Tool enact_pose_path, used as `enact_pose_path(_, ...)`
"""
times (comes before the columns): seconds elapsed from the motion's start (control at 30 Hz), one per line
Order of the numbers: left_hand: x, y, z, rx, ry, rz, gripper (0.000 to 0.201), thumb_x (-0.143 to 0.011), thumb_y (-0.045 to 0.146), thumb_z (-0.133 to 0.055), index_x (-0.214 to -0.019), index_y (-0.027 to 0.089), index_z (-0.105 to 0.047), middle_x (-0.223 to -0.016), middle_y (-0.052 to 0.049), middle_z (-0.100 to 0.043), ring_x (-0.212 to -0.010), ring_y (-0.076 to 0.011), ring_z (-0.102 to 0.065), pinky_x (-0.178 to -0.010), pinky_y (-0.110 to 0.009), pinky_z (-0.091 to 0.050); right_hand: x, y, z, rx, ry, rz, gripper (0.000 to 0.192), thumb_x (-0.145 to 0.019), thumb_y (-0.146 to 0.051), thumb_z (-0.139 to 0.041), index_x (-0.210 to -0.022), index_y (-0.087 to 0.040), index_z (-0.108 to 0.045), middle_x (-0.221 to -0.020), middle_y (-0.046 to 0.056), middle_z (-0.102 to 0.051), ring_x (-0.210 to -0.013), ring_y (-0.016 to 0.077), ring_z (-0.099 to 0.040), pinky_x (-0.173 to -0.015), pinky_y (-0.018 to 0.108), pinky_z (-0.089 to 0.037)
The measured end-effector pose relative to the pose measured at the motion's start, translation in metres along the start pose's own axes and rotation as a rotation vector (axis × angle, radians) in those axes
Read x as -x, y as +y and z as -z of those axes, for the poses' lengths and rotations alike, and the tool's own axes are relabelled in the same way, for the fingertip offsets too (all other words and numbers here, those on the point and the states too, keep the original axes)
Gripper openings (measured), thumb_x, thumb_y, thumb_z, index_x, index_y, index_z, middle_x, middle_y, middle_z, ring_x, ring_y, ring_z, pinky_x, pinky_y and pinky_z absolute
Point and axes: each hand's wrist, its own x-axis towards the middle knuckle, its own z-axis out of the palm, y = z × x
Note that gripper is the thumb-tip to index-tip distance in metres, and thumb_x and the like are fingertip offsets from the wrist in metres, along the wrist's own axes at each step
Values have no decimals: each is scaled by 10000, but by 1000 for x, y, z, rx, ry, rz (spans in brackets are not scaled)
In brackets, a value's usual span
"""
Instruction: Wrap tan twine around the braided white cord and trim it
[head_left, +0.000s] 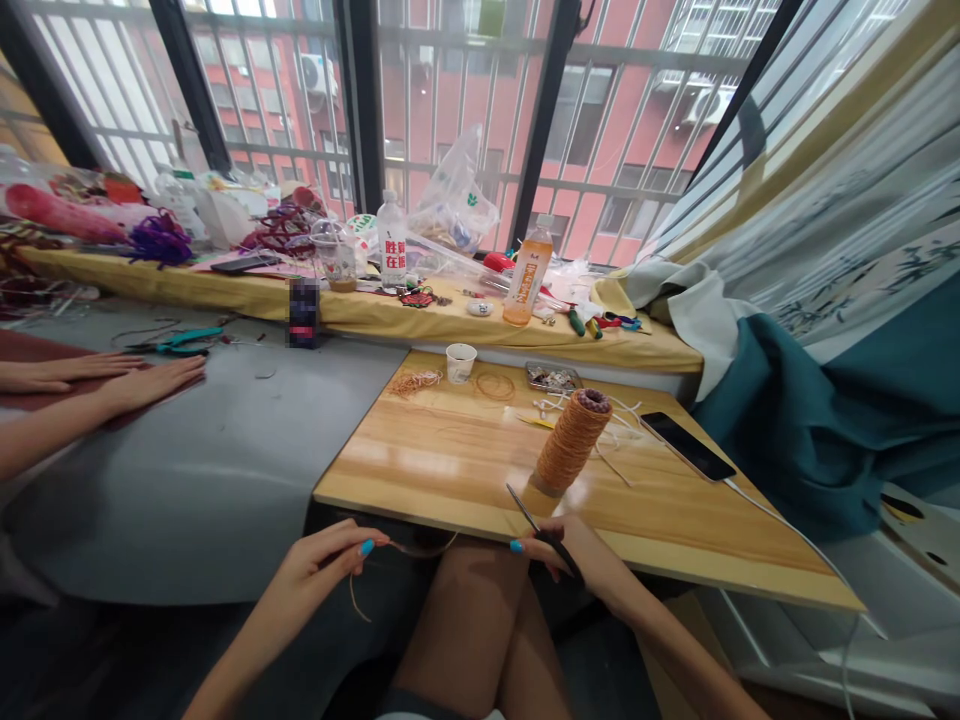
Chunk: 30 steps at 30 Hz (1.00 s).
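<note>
Orange cord, thin and limp, likely light; left hand pinches one end, right hand grips scissors. Best pinched near the end, spool beside.

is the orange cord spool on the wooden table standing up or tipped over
Standing, leaning slightly. The orange cord spool rests on its base on the wooden table, top end tilted right.

A wooden table carries a twine spool, phone and paper cup.
</note>
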Motion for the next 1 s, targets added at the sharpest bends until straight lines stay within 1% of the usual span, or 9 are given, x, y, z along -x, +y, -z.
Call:
enact_pose_path(0.13, 6, -5, 14, 11, 75, 45, 301, -683, 432, -538, -802, 189, -669, -659, -16, -569, -574, -115, -491, -551, -192, -407, 5, 0, -4, -30, 38, 10, 363, -674, -473, -520, -587, -122, -554, -438, -41, -403, -451, 79, -350, -443, 200, -257)
enact_pose_path(0.23, 11, -10, 19, 66, 220, 119, 349, -665, 468, -546, -823, 175, -653, -693, -18, -571, -554, -106, -465, -496, -180, -379, 19, -11, -4, -37, 42, 70, 355, -595, -450, -617, -766, -139, -591, -604, -8, -514, -579, 124, -445, -526, 217, -348)
enact_pose_path(0.33, 16, -10, 11, 185, 313, 131, 379, -688, 496, -510, -817, 163, -637, -591, -8, -510, -480, -88, -394, -417, -169, -310, 37, -29, -6, -103, 17, 162, 716, -461, -397, -727, -1103, -177, -498, -1013, 77, -514, -895, 217, -462, -748, 287, -382)
enact_pose_path(0.43, 19, 4, -11, 282, 42, -39, 389, -689, 510, -502, -652, 153, -651, -882, -78, -562, -492, -74, -399, -474, -207, -359, 45, -45, -16, -361, -57, 194, 871, -478, -417, -718, -1240, -213, -350, -1100, 85, -456, -894, 194, -468, -758, 295, -385)
enact_pose_path(0.5, 18, 18, -30, 313, -255, -143, 391, -691, 499, -510, -601, 152, -666, -1154, -98, -456, -511, -64, -424, -588, -259, -409, 40, -54, -31, -556, -140, 233, 777, -521, -456, -683, -1200, -213, -393, -917, 43, -529, -737, 144, -494, -666, 266, -402)
enact_pose_path(0.57, 13, 29, -47, 343, -449, -179, 378, -687, 492, -522, -603, 158, -677, -1157, -94, -451, -592, -103, -484, -669, -284, -414, 29, -59, -47, -615, -161, 268, 588, -553, -447, -667, -1055, -183, -513, -720, 3, -540, -632, 117, -481, -593, 236, -393)
enact_pose_path(0.7, -1, 28, -65, 383, -260, -177, 441, -649, 559, -519, -602, 146, -667, -1009, -108, -518, -904, -232, -482, -801, -310, -361, 8, -66, -63, -566, -163, 339, 511, -554, -363, -689, -1003, -183, -523, -753, -1, -553, -660, 117, -499, -602, 220, -405)
enact_pose_path(0.87, 6, 20, -47, 224, -264, -152, 433, -706, 521, -478, -591, 139, -650, -791, -76, -520, -770, -173, -493, -683, -253, -377, 2, -49, -29, -453, -684, 348, 914, -462, -365, -738, -1253, -236, -298, -880, 24, -561, -753, 155, -545, -635, 246, -430)
enact_pose_path(1.0, 25, 27, -9, 57, -310, -147, 394, -806, 421, -381, -658, 150, -624, -740, -51, -527, -699, -130, -503, -640, -210, -377, 5, -7, 0, -438, -514, 343, 739, -570, -468, -653, -1220, -240, -384, -1040, 77, -532, -897, 190, -524, -740, 296, -402)
